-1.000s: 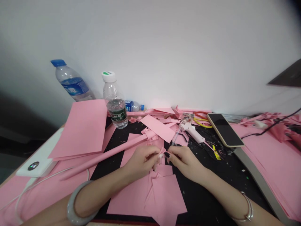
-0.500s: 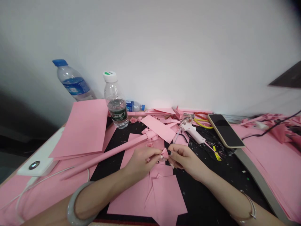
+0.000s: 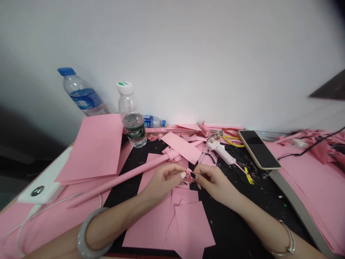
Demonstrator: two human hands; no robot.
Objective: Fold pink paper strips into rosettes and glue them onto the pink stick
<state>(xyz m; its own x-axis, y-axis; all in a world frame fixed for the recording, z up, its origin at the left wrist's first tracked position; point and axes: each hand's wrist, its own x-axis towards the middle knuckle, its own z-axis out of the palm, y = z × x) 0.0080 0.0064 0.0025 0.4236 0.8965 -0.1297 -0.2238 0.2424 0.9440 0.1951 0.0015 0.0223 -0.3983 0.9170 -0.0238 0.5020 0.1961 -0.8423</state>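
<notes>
your l hand (image 3: 161, 181) & r hand (image 3: 215, 185) together, fingertips (image 3: 183, 175) pinching small pink paper piece (image 3: 189, 175)

piece held betw both hands, just above black mat (image 3: 231, 223) & loose pink paper sheets (image 3: 188, 226); long pink paper tube (image 3: 121, 178) lies by l hand, white glue gun (image 3: 218, 151) just past r hand.

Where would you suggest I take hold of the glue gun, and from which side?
I would grip the glue gun's handle from the right. It lies flat and the handle slants toward you over the black mat, clear of the pink paper scraps around the barrel.
</notes>
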